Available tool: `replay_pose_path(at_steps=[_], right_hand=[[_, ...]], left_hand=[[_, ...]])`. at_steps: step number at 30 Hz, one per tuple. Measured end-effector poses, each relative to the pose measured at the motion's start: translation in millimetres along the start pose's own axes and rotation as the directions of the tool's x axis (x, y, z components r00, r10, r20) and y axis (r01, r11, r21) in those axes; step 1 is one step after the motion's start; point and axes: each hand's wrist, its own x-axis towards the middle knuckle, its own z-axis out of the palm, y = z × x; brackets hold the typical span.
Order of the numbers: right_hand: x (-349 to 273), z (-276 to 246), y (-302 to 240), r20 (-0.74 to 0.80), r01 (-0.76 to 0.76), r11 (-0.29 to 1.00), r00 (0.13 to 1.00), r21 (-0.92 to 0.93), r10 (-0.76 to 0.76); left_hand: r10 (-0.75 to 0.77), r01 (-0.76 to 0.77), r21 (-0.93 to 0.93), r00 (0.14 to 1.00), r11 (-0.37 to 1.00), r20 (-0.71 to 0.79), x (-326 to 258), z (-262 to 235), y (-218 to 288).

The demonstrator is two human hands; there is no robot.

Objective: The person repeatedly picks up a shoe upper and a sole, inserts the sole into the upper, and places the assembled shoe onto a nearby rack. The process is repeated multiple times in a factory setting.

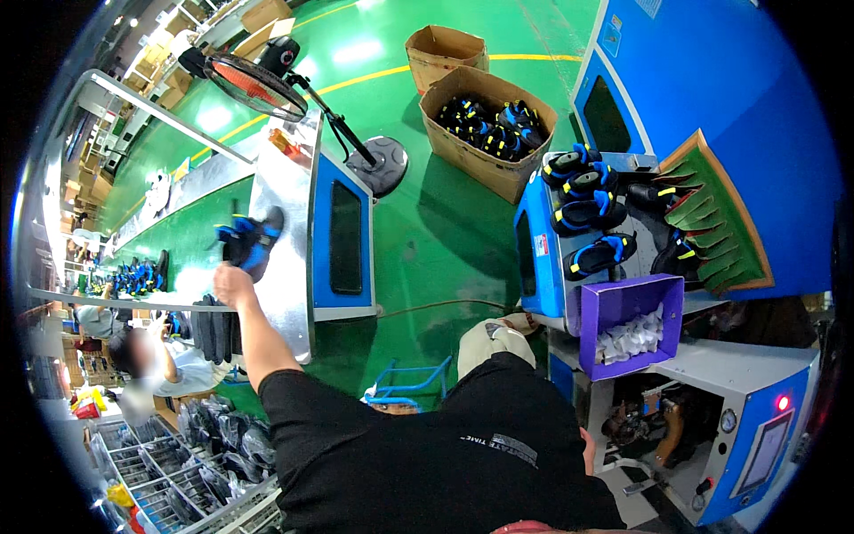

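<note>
Left hand (233, 285) stretches out to the metal surface (285, 267) of a conveyor and closes on a black and blue shoe (252, 240) lying there. Right hand is almost wholly hidden behind the person's black shirt (427, 454), so its grip cannot be told. Matching shoes fill a cardboard box (485, 133) on the green floor (427, 222), well apart.

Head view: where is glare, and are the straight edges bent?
In the head view, ceiling lights glare on the green floor; the metal rail bows near the rim; the corners are black; the left hand by the blue shoe is slightly soft.
</note>
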Motion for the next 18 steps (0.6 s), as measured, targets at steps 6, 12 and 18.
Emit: replay_pose_path(at_steps=[6, 12, 18], right_hand=[[-32.0, 24.3, -100.7, -0.087, -0.019, 0.989, 0.996, 0.145, 0.031], [-39.6, 46.1, -71.0, -0.143, -0.13, 0.86, 0.963, 0.493, 0.227], [-80.3, 90.6, 75.0, -0.191, -0.091, 0.729, 0.936, 0.679, 0.295]], left_hand=[[0.442, -0.29, -0.701, 0.896, 0.651, 0.04, -99.9, -25.8, 201.3], [0.945, -0.627, -0.716, -0.112, -0.306, -0.306, -383.6, -125.9, 401.9], [0.915, -0.713, -0.599, -0.154, -0.364, -0.373, -505.8, -176.9, 523.3]])
